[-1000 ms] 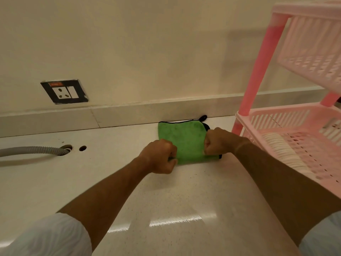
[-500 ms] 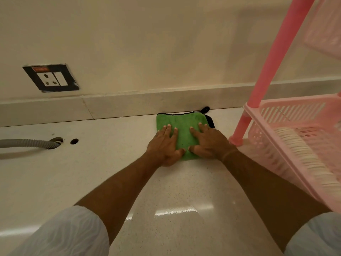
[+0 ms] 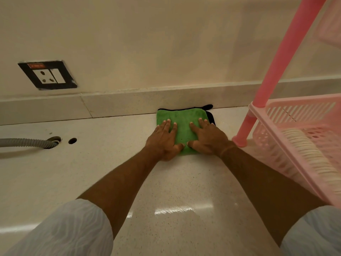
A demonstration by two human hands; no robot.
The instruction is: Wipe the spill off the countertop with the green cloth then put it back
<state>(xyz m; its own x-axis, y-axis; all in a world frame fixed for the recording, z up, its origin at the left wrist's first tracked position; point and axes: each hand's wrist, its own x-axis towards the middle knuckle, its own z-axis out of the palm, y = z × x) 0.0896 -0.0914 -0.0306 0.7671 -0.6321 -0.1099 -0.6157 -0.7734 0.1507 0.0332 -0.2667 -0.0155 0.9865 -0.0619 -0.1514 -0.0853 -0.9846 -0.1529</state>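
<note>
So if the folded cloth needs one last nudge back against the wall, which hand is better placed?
Either, barely: the left hand and right hand both lie flat on the green cloth. I'd lean left; the right sits close to the pink rack leg.

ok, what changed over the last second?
Both hands let go: the left hand and right hand went from fists gripping the green cloth to flat palms pressing it onto the countertop. Cloth, rack and hose stayed put.
</note>
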